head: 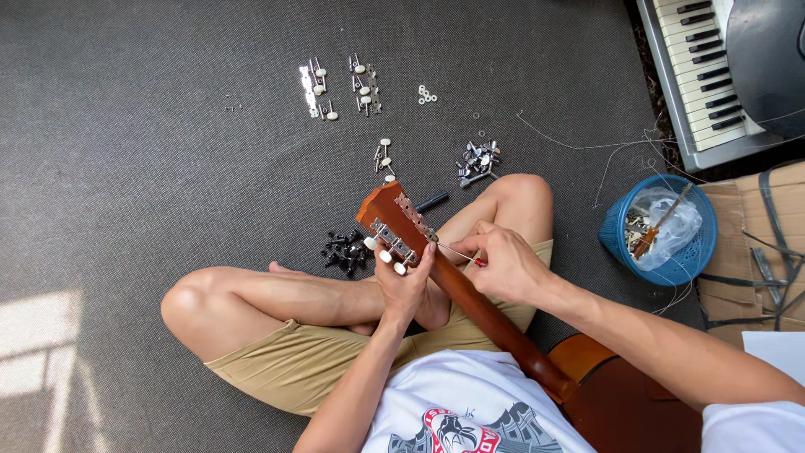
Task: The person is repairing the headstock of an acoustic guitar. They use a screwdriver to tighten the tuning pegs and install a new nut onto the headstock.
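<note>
Person sits cross-legged on the grey floor [126,168], guitar [470,302] across the lap, headstock [387,214] pointing away from the body.

Left hand [407,285] wraps the neck just below the headstock, grip closed around it, fingers touching the near tuners [390,247]. Right hand [503,264] has its grip pressed together on a small screwdriver [459,254]; thin shaft, red handle just showing, tip at the tuner plate on the headstock's right edge.

Judgement: to do this well, keep the left hand firm so the headstock does not twist. Hold the shaft in line with the screw and press lightly while turning, since a slip would likely scar the wood.

Loose parts lie on the floor beyond the headstock: spare tuners [340,88], washers [427,96], a metal pile [478,161], black pegs [345,250]. Blue basket [620,235] near the right knee, keyboard [696,75] well apart.
</note>
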